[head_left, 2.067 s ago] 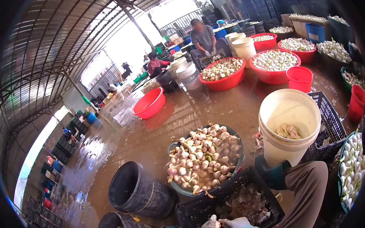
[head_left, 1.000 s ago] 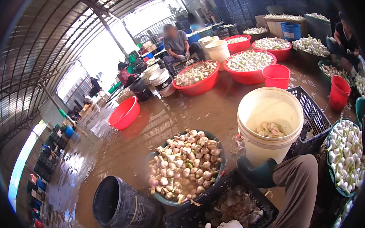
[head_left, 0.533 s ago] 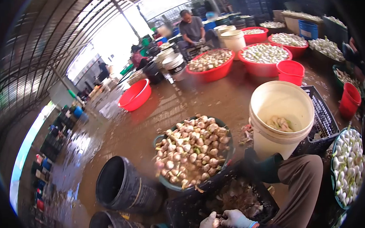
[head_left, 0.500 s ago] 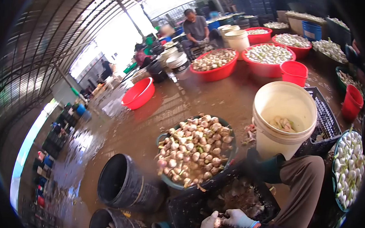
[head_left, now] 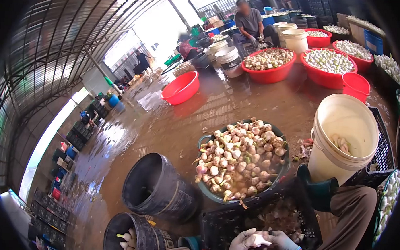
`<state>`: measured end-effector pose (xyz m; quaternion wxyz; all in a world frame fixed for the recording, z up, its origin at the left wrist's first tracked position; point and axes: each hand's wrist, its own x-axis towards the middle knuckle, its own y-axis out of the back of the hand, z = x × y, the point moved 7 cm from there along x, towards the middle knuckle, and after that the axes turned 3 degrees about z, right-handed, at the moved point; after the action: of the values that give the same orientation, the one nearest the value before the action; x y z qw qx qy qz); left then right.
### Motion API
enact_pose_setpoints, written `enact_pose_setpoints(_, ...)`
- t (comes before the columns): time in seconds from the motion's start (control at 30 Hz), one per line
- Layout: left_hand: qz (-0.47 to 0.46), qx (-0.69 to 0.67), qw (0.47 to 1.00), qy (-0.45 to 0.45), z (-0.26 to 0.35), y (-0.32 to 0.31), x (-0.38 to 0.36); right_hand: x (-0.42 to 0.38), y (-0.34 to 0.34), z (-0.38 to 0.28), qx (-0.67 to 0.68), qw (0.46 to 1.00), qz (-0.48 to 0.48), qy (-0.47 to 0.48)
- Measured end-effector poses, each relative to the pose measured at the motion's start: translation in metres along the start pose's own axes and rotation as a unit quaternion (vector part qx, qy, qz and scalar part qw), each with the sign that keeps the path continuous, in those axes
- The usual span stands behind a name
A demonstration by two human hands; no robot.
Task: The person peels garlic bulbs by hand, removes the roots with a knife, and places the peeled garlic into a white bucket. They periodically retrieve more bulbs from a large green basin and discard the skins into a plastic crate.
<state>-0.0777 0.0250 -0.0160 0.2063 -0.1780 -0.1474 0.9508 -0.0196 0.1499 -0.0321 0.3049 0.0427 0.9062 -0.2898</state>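
A pale garlic bulb [head_left: 258, 240] is between my two gloved hands at the bottom of the view. The fingers of my left hand [head_left: 240, 246] close on it from the left. From the other side my right hand [head_left: 285, 245] pinches it; some of its fingertips are hidden. Both hands are over a black plastic crate [head_left: 312, 219] with loose garlic skins [head_left: 280, 218] inside. Just beyond the crate, a round green basin [head_left: 286, 162] is heaped with unpeeled garlic bulbs [head_left: 238, 158].
Two black buckets [head_left: 161, 186] [head_left: 148, 232] stand at the left; the nearer contains white garlic. A cream bucket [head_left: 336, 162] with a few pieces stands by my boot [head_left: 317, 190]. Red basins [head_left: 267, 74] of garlic line the back, near a seated person [head_left: 249, 26]. The floor [head_left: 163, 137] is wet.
The view has swung left, so the surroundings appear farther right. The bulb between my hands now shows a larger, whiter surface. Both hands appear slightly higher in the frame.
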Motion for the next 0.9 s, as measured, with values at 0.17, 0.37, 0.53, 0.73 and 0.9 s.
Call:
enact_pose_setpoints(0.17,0.012,-0.08,0.996,0.049,-0.012,0.001,-0.003,0.011,0.003,-0.012,0.016,0.999,0.014,0.048)
enact_pose_setpoints(0.37,-0.013,-0.037,0.998,0.041,-0.019,0.007,0.003,0.027,0.006,-0.012,-0.209,0.927,0.105,0.295)
enact_pose_setpoints(0.53,-0.014,-0.246,0.967,0.06,-0.003,-0.002,-0.004,0.021,0.042,-0.035,-0.101,0.919,0.268,0.271)
enact_pose_setpoints(0.73,-0.035,-0.314,0.948,0.023,0.009,-0.011,-0.004,-0.012,0.038,-0.036,-0.546,0.74,0.267,0.289)
enact_pose_setpoints(0.9,0.067,-0.196,0.978,-0.03,-0.001,-0.003,-0.003,-0.011,-0.003,-0.039,-0.247,0.945,0.091,0.194)
